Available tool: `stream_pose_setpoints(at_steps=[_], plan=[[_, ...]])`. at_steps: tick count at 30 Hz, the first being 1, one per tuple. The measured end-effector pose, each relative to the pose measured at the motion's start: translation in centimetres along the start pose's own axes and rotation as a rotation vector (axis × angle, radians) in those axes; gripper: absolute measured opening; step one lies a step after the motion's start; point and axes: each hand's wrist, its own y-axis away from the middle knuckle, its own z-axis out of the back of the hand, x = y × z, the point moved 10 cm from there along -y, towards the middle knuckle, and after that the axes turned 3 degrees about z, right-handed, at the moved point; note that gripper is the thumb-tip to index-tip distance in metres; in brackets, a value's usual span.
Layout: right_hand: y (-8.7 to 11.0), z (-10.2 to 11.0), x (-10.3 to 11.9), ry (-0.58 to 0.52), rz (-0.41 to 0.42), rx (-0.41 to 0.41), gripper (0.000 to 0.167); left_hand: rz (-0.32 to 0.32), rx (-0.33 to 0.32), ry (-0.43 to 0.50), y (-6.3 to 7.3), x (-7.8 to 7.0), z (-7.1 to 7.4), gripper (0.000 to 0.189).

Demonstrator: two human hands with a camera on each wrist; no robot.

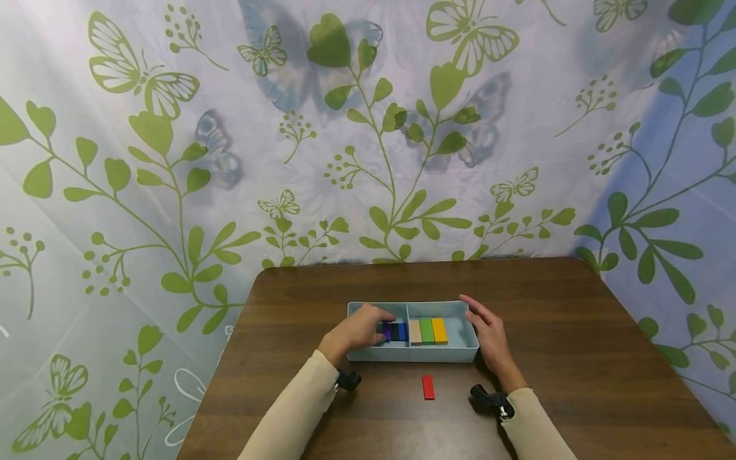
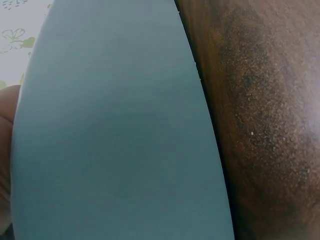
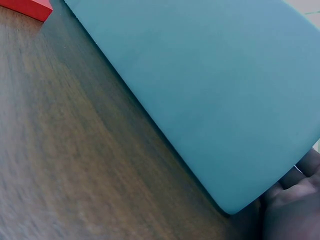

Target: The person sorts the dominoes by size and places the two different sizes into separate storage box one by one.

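Observation:
A pale blue divided tray [image 1: 414,354] lies lengthwise before me. My left hand [image 1: 359,327] reaches over its left compartment. Thumb and forefinger pinch a dark green block [image 1: 379,328], mostly covered by the hand. Right beside it stand a purple block [image 1: 387,331], a black block [image 1: 395,332] and a blue block [image 1: 403,332]. At the tray's right end is my right hand [image 1: 489,332], with extended fingers lying along the outer wall and rim. In the right wrist view, part of that hand [image 3: 295,200] shows behind the tray's corner.
The right compartment holds a beige block [image 1: 416,332], a green block [image 1: 427,331] and a yellow block [image 1: 439,331] against the divider. A red block [image 1: 428,387] lies on the wooden table [image 1: 391,421] in front of the tray. A patterned curtain [image 1: 368,160] hangs behind the table.

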Motion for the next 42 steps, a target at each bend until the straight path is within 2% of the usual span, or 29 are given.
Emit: stream_pose_setpoints(at_steps=[16,21,27,35,42], plan=[[0.2,0.1,-0.3,0.004,-0.008,-0.004,0.045,0.005,0.018,-0.027,-0.6,0.3,-0.7,0.044],[0.1,0.1,-0.3,0.005,-0.009,-0.007,0.045,-0.004,-0.007,-0.019,-0.7,0.4,-0.5,0.046],[0.0,0.0,-0.2,0.009,-0.006,-0.006,0.045,-0.007,-0.051,0.051,-0.5,0.5,0.0,0.047],[0.0,0.0,0.0,0.01,0.005,-0.005,0.045,0.003,-0.1,0.152,0.3,-0.3,0.8,0.054],[0.1,0.1,-0.1,0.026,-0.003,-0.008,0.044,-0.028,-0.123,0.204,1.3,-1.9,1.7,0.059]])
